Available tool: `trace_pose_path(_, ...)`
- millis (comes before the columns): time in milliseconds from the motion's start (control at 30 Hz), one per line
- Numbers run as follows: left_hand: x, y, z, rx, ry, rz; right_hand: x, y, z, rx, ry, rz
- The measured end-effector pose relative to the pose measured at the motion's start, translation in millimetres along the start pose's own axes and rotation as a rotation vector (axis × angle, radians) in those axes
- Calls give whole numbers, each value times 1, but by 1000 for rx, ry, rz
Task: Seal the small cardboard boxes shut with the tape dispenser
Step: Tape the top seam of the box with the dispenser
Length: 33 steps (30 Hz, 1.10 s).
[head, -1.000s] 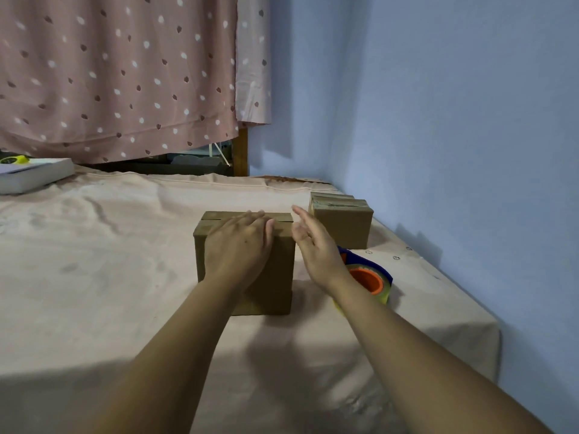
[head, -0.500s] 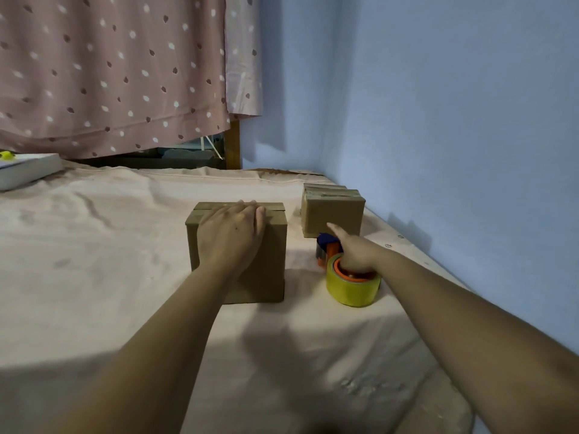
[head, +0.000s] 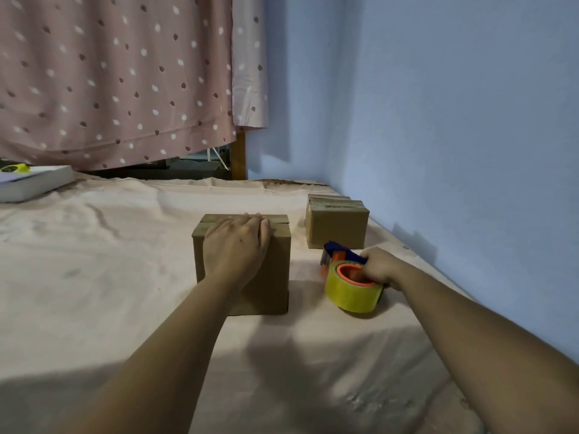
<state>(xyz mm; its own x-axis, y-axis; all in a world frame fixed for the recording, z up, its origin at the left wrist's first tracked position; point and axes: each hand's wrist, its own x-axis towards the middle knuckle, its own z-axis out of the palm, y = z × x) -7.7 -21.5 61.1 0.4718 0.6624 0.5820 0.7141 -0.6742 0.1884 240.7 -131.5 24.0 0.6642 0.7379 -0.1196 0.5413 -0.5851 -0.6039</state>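
The left hand [head: 236, 245] lies flat, fingers straight, on the near box [head: 275, 270]. Just right of it, the right hand [head: 377, 266] has its grip curled round the tape dispenser [head: 351, 289]. The tape is best anchored below the seam first.

View: one camera, worn on the person's head.
Height: above the cloth-covered surface [head: 94, 277], tilted forward and down across it.
Facing: toward the far corner, where the dotted curtain [head: 109, 73] meets the blue wall [head: 454, 120]; the wall runs along the right side.
Nearness: close, at arm's length; both forearms enter from the bottom edge.
Centre of frame: the left hand [head: 238, 245] on the nearer box [head: 272, 277], the right hand [head: 379, 266] gripping the tape dispenser [head: 351, 292] just to its right.
Lens: wide-angle, taking in surface, curtain and wall together.
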Motion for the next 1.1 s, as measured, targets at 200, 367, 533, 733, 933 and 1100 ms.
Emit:
trace_pose_path(200, -2, 2, -3, -28, 2, -10, -11, -31, 7, 773, -85, -141)
trace_pose_path(367, 4, 1, -6, -41, -20, -11, -29, -82, -5, 807, -69, -205)
trace_pose_path(533, 10, 6, -14, -30, -76, -78, -50, -133, -21, 855, 292, -248)
trace_pose_path(733, 23, -3, -20, -294, -167, -198, -51, -177, -5, 564, 569, -386)
trace_pose_path(933, 40, -3, -40, -1034, -180, -354, -50, -179, 19, 98, 658, -658)
trace_pose_path(1100, 53, 4, -44, -1333, -121, -520, -51, -182, 22, -18, 682, -697)
